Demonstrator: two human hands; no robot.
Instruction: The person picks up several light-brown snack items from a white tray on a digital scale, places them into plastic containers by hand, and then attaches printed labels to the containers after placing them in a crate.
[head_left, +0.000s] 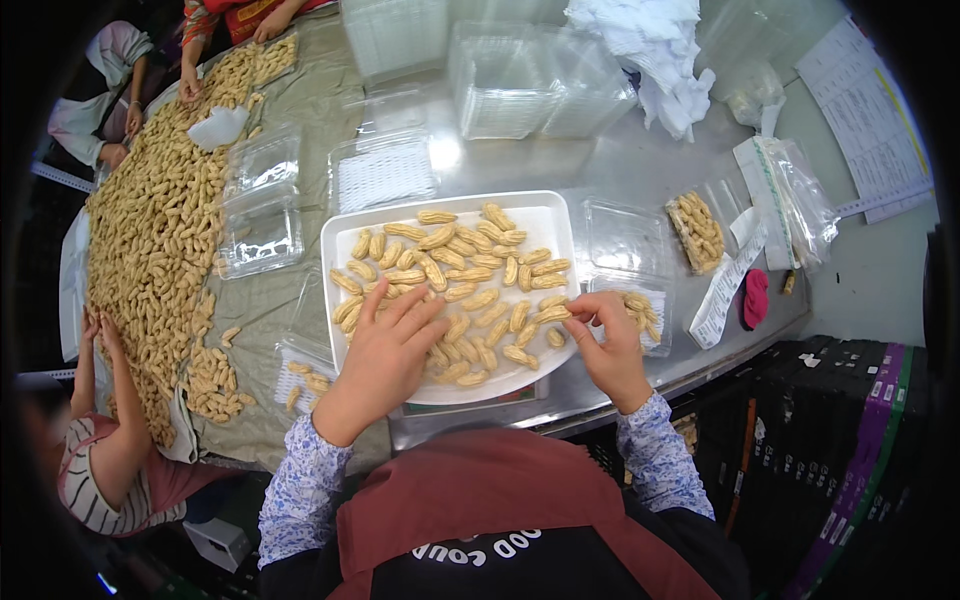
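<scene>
A white plastic tray (450, 393) lies before me, with many unshelled peanuts (469, 275) spread over it. My left hand (394, 352) rests palm down over the tray's left side, fingers apart and touching peanuts. At the right rim, my right hand (615, 360) pinches a peanut (553, 314) between thumb and fingertips. Just beyond that hand is an open clear plastic clamshell box (626, 236); peanuts (641, 311) lie on the white foam net in its base. Left of the tray, partly behind my left forearm, another foam net (289, 379) bears a few peanuts.
A large peanut heap (157, 247) covers the table's left side, with co-workers' hands (105, 326) at its edge. Clear clamshells (262, 232) stand beside it. Stacked clear containers (502, 82) and white foam nets (652, 52) are at the back. Rightward are a filled pack (696, 231) and a label strip (720, 300).
</scene>
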